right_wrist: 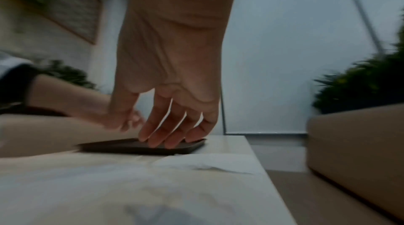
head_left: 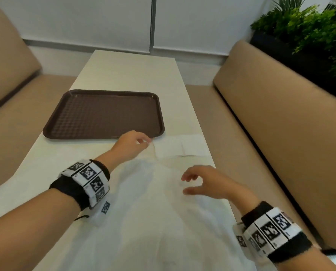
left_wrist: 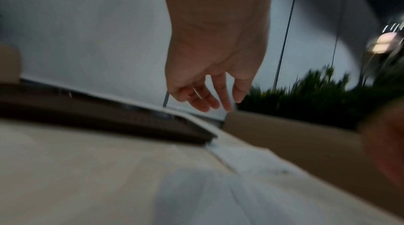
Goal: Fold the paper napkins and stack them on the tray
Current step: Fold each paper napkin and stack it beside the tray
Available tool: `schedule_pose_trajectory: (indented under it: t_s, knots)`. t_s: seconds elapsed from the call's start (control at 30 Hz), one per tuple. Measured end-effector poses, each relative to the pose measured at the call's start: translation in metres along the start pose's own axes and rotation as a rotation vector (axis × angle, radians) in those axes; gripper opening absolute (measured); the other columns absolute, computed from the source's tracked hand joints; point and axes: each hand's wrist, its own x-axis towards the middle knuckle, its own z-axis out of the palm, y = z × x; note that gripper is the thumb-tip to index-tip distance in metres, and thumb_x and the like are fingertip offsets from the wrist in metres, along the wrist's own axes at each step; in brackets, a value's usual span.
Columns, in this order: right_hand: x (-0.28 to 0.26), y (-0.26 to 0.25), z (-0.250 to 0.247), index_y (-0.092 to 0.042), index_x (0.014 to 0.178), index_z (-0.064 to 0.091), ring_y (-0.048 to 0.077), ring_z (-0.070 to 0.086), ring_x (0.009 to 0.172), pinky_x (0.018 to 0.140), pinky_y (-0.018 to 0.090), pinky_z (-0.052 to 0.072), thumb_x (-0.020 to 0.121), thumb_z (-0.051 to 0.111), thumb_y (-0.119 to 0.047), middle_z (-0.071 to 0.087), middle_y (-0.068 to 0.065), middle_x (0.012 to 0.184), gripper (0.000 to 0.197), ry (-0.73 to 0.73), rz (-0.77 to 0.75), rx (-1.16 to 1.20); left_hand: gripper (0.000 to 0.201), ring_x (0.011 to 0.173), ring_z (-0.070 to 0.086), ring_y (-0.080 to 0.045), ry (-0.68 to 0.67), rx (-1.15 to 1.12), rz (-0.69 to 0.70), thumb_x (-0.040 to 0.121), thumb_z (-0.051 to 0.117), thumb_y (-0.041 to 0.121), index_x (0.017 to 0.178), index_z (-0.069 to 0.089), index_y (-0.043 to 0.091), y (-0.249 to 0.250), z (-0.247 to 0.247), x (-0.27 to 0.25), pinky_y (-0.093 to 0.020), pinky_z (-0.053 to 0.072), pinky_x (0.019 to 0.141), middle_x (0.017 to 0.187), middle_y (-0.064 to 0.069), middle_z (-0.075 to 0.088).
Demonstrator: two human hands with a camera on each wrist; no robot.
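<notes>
White garment (head_left: pixel 155 208) lies under right grip (head_left: pixel 206 182), fingers apart; only the wrist view shows left grip (left_wrist: pixel 210 66) loose.
</notes>
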Motion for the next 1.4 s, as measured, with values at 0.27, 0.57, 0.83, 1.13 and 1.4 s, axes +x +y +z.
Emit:
schedule_pose_trajectory:
  t_s: [0.27,0.57,0.83,1.13,1.4]
  knots:
    - [-0.039,-0.031,0.085,-0.022,0.136,0.034,0.02,0.044,0.111,0.092,0.033,0.039,0.065,0.078,-0.056,0.042,-0.003,0.124,0.09,-0.004,0.143,-0.265,0.016,0.072,0.06,-0.013,0.091,-0.301,-0.035,0.092,0.058,0.018,0.092,0.07,0.028,-0.019,-0.047,-0.139,-0.015,0.045,0.062,0.096,0.006,0.067]
    - [-0.069,-0.058,0.124,-0.02,0.133,0.04,0.02,0.044,0.113,0.092,0.033,0.045,0.075,0.071,-0.043,0.042,-0.004,0.131,0.07,-0.035,-0.127,-0.326,0.027,0.066,0.057,-0.001,0.173,-0.487,-0.111,0.091,0.06,0.016,0.081,0.072,0.039,-0.052,-0.046,-0.227,-0.022,0.041,0.066,0.086,0.015,0.068]
    - [-0.072,-0.061,0.104,-0.017,0.108,0.067,0.02,0.062,0.095,0.079,0.027,0.047,0.094,0.052,-0.018,0.065,-0.002,0.107,0.02,0.244,-0.107,-0.293,0.021,0.073,0.061,-0.009,0.17,-0.498,-0.141,0.092,0.057,0.03,0.081,0.073,0.038,-0.047,-0.055,-0.242,-0.025,0.044,0.067,0.083,0.009,0.069]
    - [-0.122,-0.129,0.012,-0.021,0.089,0.069,0.012,0.059,0.077,0.072,0.03,0.045,0.086,0.056,-0.022,0.069,-0.007,0.086,0.013,0.919,-0.468,-0.318,0.109,0.116,0.057,-0.043,-0.687,-1.263,-0.517,0.064,0.022,0.089,0.123,0.058,0.005,0.011,-0.025,-0.211,-0.046,0.046,0.098,0.123,-0.026,0.061]
    - [-0.156,-0.124,0.025,-0.036,0.119,0.055,0.008,0.045,0.125,0.1,0.029,0.033,0.068,0.067,-0.069,0.051,-0.013,0.13,0.061,0.686,-0.53,-0.261,0.031,0.09,0.07,-0.029,-0.392,-1.447,-0.282,0.076,0.06,0.02,0.098,0.075,0.004,0.04,-0.04,-0.203,-0.038,0.058,0.079,0.11,-0.018,0.069]
